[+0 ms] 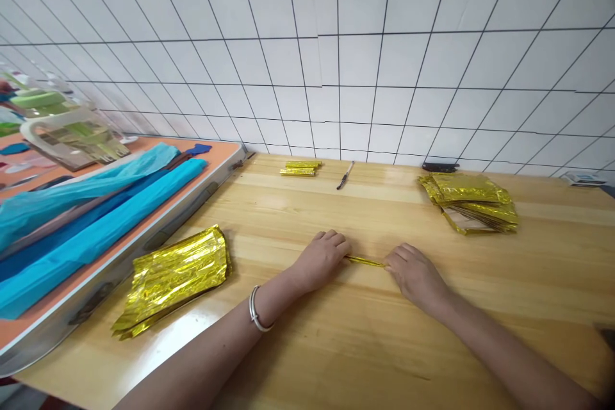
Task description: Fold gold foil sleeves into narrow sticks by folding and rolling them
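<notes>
A narrow strip of folded gold foil paper (366,261) stretches between my two hands, low over the wooden table (307,346). My left hand (323,259) is closed on its left end, with a silver bangle (254,309) on that wrist. At the other end, the fingers of my right hand (414,274) pinch the strip. Left of my arms lies a stack of creased gold foil sheets (180,275). Another stack of gold foil paper (471,198), partly fanned out, rests at the back right. The fingertips of both hands are partly hidden.
Two small gold foil rolls (298,170) and a pen (344,176) lie near the tiled wall (360,57). A black object (440,167) sits behind the right stack. On the left, an orange-topped table (211,170) carries blue rolled paper (110,224) and a green-lidded container (38,100).
</notes>
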`<state>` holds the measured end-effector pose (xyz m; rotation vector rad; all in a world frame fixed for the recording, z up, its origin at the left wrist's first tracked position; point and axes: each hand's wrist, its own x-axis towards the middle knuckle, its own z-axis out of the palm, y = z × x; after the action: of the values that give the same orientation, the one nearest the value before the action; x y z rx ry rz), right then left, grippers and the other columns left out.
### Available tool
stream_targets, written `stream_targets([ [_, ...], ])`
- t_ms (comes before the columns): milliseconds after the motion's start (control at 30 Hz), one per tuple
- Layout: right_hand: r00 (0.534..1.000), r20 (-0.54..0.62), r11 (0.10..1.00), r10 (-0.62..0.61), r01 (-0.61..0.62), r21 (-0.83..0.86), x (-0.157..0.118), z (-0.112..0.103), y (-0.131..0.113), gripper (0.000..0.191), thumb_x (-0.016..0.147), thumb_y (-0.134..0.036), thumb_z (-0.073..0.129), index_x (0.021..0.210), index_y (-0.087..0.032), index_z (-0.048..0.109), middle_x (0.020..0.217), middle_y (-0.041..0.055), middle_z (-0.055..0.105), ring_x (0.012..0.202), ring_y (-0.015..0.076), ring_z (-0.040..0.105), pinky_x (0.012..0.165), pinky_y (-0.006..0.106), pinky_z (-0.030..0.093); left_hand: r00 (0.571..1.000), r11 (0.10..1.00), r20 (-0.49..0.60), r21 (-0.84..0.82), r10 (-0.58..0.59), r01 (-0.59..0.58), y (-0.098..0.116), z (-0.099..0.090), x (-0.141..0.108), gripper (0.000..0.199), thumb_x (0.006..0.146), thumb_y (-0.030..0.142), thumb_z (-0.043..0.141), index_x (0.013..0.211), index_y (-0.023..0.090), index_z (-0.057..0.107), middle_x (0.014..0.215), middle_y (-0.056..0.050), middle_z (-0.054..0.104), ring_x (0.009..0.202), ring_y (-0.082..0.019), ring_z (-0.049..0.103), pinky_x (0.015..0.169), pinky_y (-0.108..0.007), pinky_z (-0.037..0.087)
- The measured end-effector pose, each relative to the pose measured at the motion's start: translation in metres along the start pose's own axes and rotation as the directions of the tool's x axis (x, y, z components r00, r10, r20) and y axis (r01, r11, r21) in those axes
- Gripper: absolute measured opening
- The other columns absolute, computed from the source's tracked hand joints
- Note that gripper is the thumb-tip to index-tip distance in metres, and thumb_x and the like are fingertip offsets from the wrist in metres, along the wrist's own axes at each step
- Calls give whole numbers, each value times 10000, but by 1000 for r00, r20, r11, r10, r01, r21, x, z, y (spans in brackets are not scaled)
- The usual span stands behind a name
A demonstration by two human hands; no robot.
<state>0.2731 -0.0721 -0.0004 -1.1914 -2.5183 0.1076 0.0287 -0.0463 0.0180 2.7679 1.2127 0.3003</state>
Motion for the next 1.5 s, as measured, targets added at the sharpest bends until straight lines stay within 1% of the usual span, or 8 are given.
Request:
stream_targets([
  [167,1000,-22,1000,5,-4,5,0,-3,2,138,860,-123,430,819,-166,555,798,60,551,796,191,465,733,330,400,992,992,24,25,124,-124,21,5,22,135,889,285,454,928,186,538,882,-38,572,861,-184,497,762,-306,369],
  [300,999,-48,999,21,-20,27,1,-11,7,141,874,-139,421,836,-168,554,802,59,554,793,186,470,729,320,390,992,992,26,14,127,-127,30,11,34,114,881,196,438,914,180,546,835,-28,588,788,-164,528,693,-282,371],
  [467,1000,7,999,20,-19,-50,7,-18,6,90,863,-177,481,854,-179,570,829,54,573,828,188,468,733,312,364,996,996,-32,48,83,-82,34,15,35,100,853,150,450,835,176,545,773,-20,587,735,-163,525,645,-288,347],
  [700,997,50,986,-61,68,-153,6,-19,-1,199,837,-94,460,671,-171,539,660,15,551,688,150,434,669,292,298,979,980,-72,77,190,-184,44,12,32,105,841,146,460,759,169,520,748,-19,580,697,-156,481,623,-303,305],
  [867,997,28,989,-71,74,-130,7,-24,1,214,854,-111,437,688,-177,554,628,6,554,649,139,424,646,291,265,980,981,-69,68,186,-181,43,5,33,137,858,150,433,759,176,523,740,-13,582,695,-156,489,635,-305,303],
  [1067,995,98,993,-36,47,-104,7,-23,5,194,882,-145,423,787,-184,588,688,19,605,708,149,469,676,287,269,991,991,-1,-2,137,-137,35,4,34,135,847,129,456,925,189,549,816,-19,611,742,-155,538,660,-283,331],
  [1300,989,150,992,14,6,-128,6,-28,13,214,902,-185,409,763,-181,572,692,27,616,719,161,491,687,295,291,996,996,13,12,83,-84,21,-2,31,141,874,153,417,843,171,553,797,-32,617,733,-152,554,650,-278,337],
  [1500,990,141,982,-12,39,-186,11,-18,1,164,876,-163,449,762,-171,567,736,49,613,780,192,486,701,310,311,991,990,-1,54,132,-131,32,2,33,105,840,122,452,785,169,528,753,-25,593,706,-153,521,655,-293,321],
])
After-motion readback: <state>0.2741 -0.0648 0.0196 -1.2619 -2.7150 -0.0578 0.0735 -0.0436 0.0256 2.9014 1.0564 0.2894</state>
